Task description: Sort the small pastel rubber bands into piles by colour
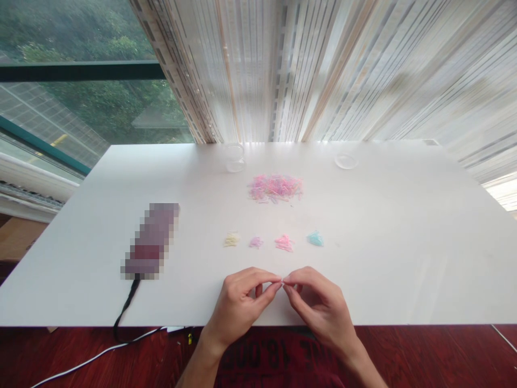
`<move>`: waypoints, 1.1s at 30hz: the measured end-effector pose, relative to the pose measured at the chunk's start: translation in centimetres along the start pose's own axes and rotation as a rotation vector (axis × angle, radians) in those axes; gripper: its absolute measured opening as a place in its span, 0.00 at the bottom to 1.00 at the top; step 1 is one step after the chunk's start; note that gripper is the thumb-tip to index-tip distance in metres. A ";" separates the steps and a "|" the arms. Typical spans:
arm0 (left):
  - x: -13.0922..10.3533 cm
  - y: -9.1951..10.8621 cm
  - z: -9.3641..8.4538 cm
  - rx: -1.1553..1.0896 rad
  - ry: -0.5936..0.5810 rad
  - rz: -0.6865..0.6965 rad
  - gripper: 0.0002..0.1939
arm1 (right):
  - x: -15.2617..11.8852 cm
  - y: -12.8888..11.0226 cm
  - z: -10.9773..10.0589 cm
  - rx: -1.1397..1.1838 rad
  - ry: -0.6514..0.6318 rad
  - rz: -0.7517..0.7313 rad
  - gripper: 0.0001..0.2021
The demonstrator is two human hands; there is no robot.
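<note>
Close to the table's front edge, my left hand pinches with thumb and forefinger. My right hand makes the same pinch, and the two sets of fingertips almost touch. Whatever lies between them is too small to make out. Just beyond my hands runs a row of little heaps of thin, short plastic-looking pieces: pale yellow, lilac, pink and light blue. Farther back is a larger mixed heap, mostly pink and lilac.
A clear round container stands at the back of the white table, and a clear round lid lies to its right. On the left is a pixelated flat object with a black cable. Striped curtains hang behind.
</note>
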State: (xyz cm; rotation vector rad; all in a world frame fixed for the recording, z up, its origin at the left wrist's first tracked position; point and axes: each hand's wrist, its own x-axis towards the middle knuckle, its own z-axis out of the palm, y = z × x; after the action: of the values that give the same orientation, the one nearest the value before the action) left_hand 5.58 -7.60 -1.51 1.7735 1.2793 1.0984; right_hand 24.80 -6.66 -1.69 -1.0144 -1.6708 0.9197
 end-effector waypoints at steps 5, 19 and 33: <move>0.1 0.1 0.1 0.066 -0.010 0.019 0.06 | 0.1 0.1 0.0 -0.003 -0.005 0.003 0.10; 0.0 0.2 0.1 -0.056 0.099 -0.212 0.06 | 0.2 -0.1 -0.3 -0.028 0.012 0.071 0.06; 2.2 -0.7 -1.1 0.484 0.394 -0.045 0.04 | 0.0 0.1 -0.6 0.021 0.064 0.121 0.03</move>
State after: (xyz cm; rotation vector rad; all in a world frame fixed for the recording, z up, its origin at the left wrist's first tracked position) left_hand 4.71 -5.29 -1.13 1.9097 1.9473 1.2267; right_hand 25.40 -6.56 -1.61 -1.1299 -1.5570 0.9710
